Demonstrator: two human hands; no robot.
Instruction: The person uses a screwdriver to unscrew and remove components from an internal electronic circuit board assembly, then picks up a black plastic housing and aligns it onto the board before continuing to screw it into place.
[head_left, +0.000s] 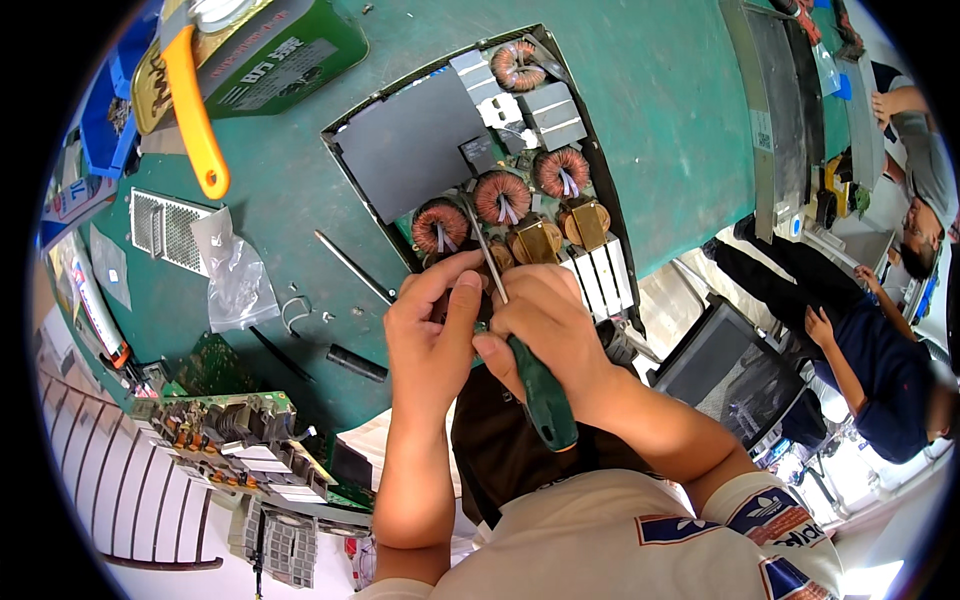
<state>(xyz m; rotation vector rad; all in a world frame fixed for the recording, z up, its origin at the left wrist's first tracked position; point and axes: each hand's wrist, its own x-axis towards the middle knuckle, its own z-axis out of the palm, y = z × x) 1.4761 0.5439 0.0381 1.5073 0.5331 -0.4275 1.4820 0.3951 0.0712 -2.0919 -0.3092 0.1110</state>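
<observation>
A green-handled screwdriver is gripped in my right hand; its handle slants back toward my body and its metal shaft points away over the electronics. At the near edge of an open power-supply unit, my left hand is closed, fingers curled and thumb bent inward. Something dark shows between its fingers, too hidden to name. Inside the black housing are copper-wound toroid coils, brown-and-gold transformers, a grey sheet and pale metal heat sinks. The screwdriver's tip lies among the coils.
Left on the green table are a black rod, a short black tube, a plastic bag, a perforated metal plate, a green can and a yellow-handled tool. Circuit boards stand nearer. People are at the right.
</observation>
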